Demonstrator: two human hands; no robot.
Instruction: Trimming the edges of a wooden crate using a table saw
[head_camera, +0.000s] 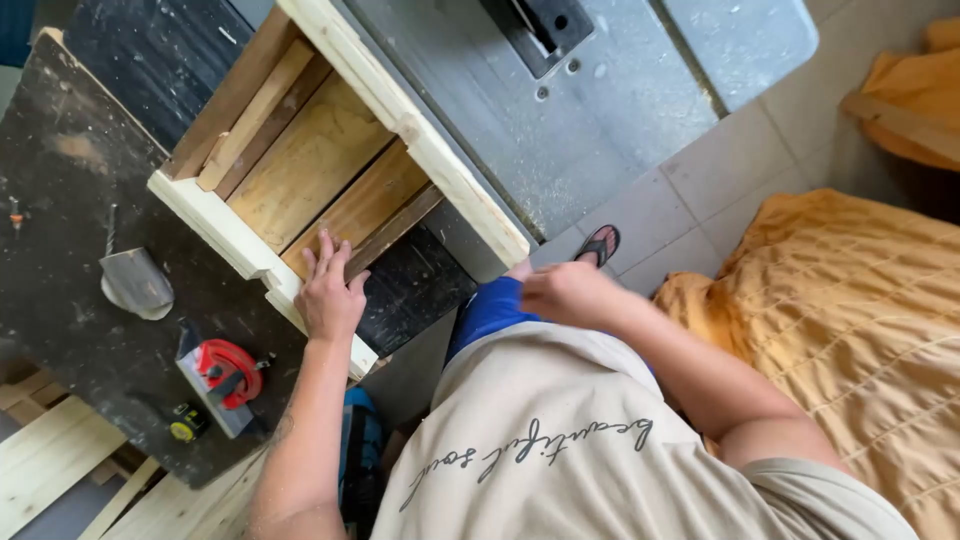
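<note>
1. Well left of the left hand, a grey trowel-shaped metal blade (137, 283) lies on the dark worktop (60, 220).
2. Below it, nearer the wrist, sit a red round tool (226, 373) and a small yellow tape measure (186, 423).
3. The left hand (329, 290) rests flat, fingers spread, on the pale wooden frame (300, 160), gripping nothing.
4. The right hand (562, 293) is blurred at the waist; I cannot tell whether it is clenched or loose.
5. Right of it lies orange cloth (850, 310).

Pale, raw-wood frame (340, 170) with honey-brown slats inside, sitting on a black worktop (60, 250) speckled with light dust. Red-and-grey tool (225, 375) beside a small yellow-and-black tape measure (186, 423). Grey metal trowel (136, 283) (dull, scuffed). Orange quilted cloth (850, 310), beige shirt (560, 440), blue shorts (490, 310).
</note>
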